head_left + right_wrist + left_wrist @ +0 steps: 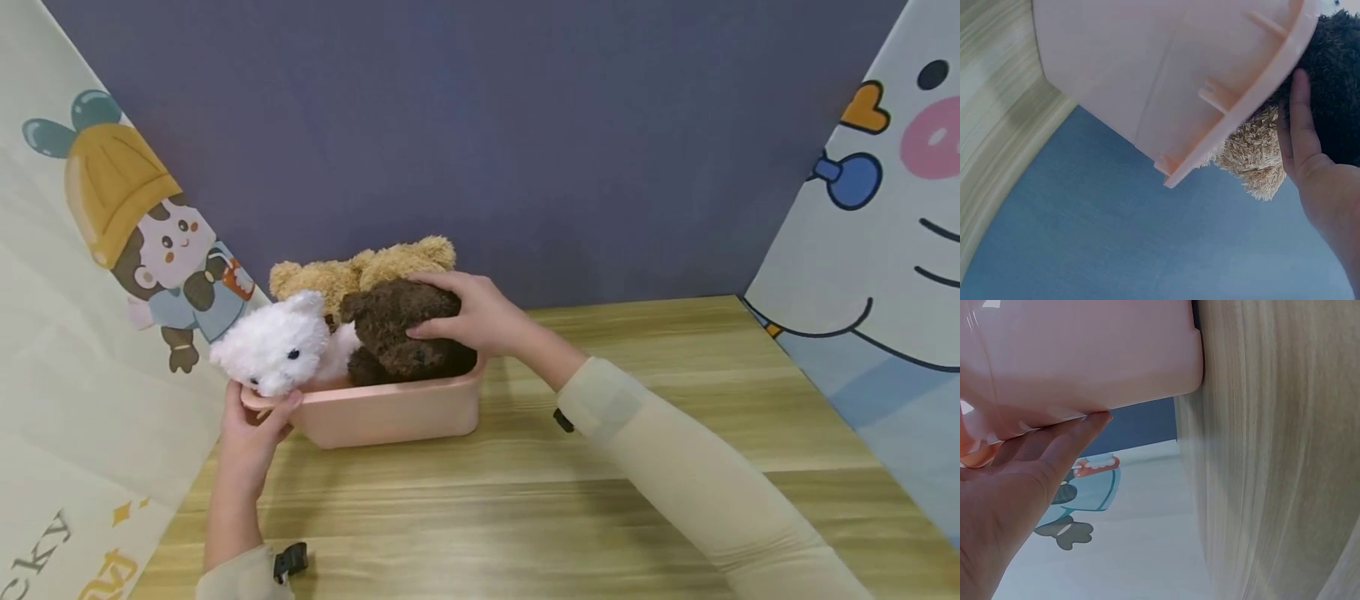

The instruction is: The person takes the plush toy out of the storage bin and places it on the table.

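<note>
A pale pink plastic bin point(390, 414) stands on the table, filled with plush toys. My left hand point(253, 437) grips its left end, thumb over the rim; in the left wrist view the fingers point(1063, 440) lie along the bin's outer wall. A white plush toy point(272, 346) leans over that end, just above the hand. At the bin's right end, my right hand point(483, 317) holds a dark brown plush toy point(390, 329), fingers across its top and thumb on its near side. Light brown plush fur point(401, 260) shows behind it. The toys' lower parts are hidden in the bin.
The wood-grain table point(525, 517) extends in front and to the right. A dark blue-grey panel point(480, 150) rises behind the bin. Cartoon-printed panels flank it: a left one point(67, 333) close to the bin and a right one point(862, 275) farther off.
</note>
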Action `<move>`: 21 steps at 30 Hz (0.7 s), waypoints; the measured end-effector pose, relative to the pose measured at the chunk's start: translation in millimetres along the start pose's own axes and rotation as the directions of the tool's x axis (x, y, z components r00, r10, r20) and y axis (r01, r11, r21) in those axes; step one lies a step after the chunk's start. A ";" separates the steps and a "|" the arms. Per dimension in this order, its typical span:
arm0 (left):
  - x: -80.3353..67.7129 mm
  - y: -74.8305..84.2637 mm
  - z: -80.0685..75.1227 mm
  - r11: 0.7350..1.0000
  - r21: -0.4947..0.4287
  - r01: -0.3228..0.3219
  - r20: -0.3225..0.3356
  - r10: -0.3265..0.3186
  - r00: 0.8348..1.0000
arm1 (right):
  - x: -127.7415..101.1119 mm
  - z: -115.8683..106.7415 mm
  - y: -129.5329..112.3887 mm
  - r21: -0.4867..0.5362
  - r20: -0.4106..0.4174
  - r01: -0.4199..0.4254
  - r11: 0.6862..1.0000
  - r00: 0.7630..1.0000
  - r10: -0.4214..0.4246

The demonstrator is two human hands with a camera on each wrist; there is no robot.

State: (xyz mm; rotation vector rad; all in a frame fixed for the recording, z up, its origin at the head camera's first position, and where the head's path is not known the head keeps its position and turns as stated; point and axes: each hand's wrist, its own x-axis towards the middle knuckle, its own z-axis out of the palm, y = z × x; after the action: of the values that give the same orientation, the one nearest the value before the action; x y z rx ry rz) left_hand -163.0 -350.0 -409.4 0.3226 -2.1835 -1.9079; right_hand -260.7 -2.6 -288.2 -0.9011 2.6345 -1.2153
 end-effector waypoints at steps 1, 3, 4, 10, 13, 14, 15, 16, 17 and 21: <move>-0.9 0.2 -0.7 1.000 -0.004 -0.003 -0.001 0.003 1.000 | -0.4 -1.6 -0.9 0.011 -0.005 -0.006 1.000 1.000 0.007; -2.2 0.5 -1.8 1.000 -0.007 -0.011 0.003 0.011 1.000 | -2.3 -5.8 -2.8 0.041 -0.022 -0.020 0.999 1.000 0.021; -2.5 0.5 -2.5 1.000 -0.005 -0.012 0.006 0.012 1.000 | -3.5 -8.2 -3.5 0.055 -0.033 -0.028 0.998 0.999 0.030; -3.3 -0.3 -5.3 1.000 0.001 -0.012 0.007 0.012 1.000 | -11.6 -24.4 -6.8 0.136 -0.098 -0.035 0.990 0.994 0.048; -3.0 -0.5 -5.9 1.000 -0.003 -0.011 0.006 0.011 1.000 | -15.3 -32.0 -7.1 0.170 -0.124 -0.026 0.985 0.991 0.047; -2.7 -0.4 -5.9 1.000 0.000 -0.013 0.008 0.013 1.000 | -16.5 -34.1 -6.8 0.177 -0.130 -0.025 0.984 0.990 0.049; -2.6 0.0 -5.7 1.000 0.003 -0.015 0.009 0.015 1.000 | -17.8 -36.1 -6.3 0.182 -0.134 -0.025 0.983 0.990 0.050; -2.5 0.1 -5.4 1.000 0.003 -0.013 0.010 0.013 1.000 | -19.0 -38.0 -5.3 0.187 -0.137 -0.023 0.982 0.989 0.049; -2.5 0.3 -4.9 1.000 0.002 -0.009 0.011 0.009 1.000 | -20.1 -39.8 -4.0 0.188 -0.141 -0.021 0.982 0.989 0.048; -2.7 1.8 -1.6 1.000 0.006 -0.001 0.021 0.001 1.000 | -25.2 -46.7 2.5 0.201 -0.167 -0.006 0.980 0.985 0.041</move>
State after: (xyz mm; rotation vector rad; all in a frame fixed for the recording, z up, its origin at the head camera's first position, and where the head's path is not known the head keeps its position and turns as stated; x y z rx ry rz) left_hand -160.0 -350.5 -407.5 0.3033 -2.2027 -1.9132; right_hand -256.4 43.6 -262.2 -0.7609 2.5763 -1.5833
